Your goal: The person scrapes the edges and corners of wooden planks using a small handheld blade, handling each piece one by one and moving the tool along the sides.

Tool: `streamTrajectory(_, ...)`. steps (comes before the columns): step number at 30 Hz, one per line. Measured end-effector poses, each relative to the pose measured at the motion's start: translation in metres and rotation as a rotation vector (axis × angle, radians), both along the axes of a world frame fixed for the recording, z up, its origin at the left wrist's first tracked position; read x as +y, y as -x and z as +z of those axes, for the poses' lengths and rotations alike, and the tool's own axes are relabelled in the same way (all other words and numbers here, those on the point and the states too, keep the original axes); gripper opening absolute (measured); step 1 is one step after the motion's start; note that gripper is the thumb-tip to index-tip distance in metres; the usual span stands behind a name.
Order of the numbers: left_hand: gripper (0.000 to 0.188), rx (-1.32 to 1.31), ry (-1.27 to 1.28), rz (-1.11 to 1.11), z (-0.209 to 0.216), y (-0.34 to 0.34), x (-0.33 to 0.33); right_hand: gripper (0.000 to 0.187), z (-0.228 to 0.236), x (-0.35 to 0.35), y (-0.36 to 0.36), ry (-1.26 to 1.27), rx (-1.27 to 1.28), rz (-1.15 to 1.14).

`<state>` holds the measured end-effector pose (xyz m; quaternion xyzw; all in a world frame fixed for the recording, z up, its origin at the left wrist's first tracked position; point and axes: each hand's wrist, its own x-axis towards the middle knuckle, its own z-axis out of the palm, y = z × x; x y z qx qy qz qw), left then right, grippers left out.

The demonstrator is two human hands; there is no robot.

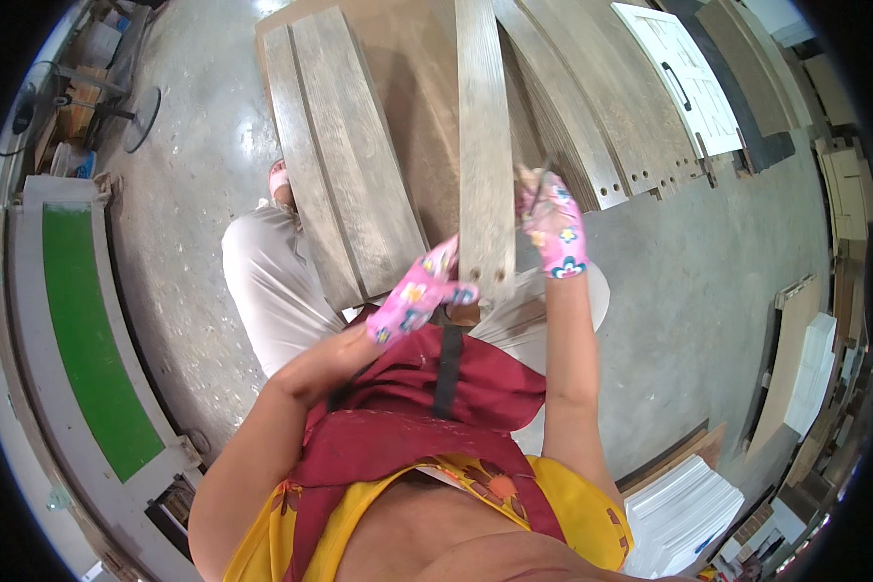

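A long grey-brown wood-grain board (485, 145) stretches away from me, raised over my lap, with two small holes near its close end. My left hand (419, 295), in a pink flowered glove, is closed on the left edge near that end. In a matching glove, my right hand (557, 231) is beside the board's right edge with its fingers closed. A thin dark piece shows blurred at its fingertips; its kind is not clear. To the left lie two similar boards (344, 145), side by side with a dark gap between them.
More stacked wood-grain boards (616, 92) with end holes lie at the far right, beside a white panel (684, 78) with a dark handle. A bench with a green top (92, 330) runs along the left. White sheets (684, 514) are stacked at the lower right.
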<state>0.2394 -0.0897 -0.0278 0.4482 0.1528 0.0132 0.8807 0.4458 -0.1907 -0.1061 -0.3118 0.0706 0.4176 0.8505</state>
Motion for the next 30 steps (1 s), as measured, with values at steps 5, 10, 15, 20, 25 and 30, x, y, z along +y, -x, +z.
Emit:
streamTrajectory(5,0.081,0.108,-0.013,-0.101,0.019,0.087,-0.009,0.012,0.069,0.024,0.074,0.509,-0.66,0.17)
streamTrajectory(10,0.083,0.149,0.008,-0.21,0.017,0.12,-0.015,0.019,0.054,-0.011,0.1,0.016,0.119,-0.103)
streamTrajectory(15,0.083,0.09,-0.099,-0.271,0.026,0.11,-0.014,0.02,0.067,-0.049,0.089,0.018,0.105,-0.161)
streamTrajectory(20,0.075,0.043,0.121,-0.119,0.082,0.085,-0.001,0.017,0.068,-0.076,0.051,0.439,-0.548,-0.056)
streamTrajectory(25,0.074,0.113,0.525,0.351,0.075,0.089,0.001,0.007,0.12,-0.054,0.094,0.768,-1.032,-0.306)
streamTrajectory(30,0.082,0.131,0.872,0.301,0.072,0.094,0.015,0.013,0.148,-0.013,0.18,0.707,-1.912,0.075)
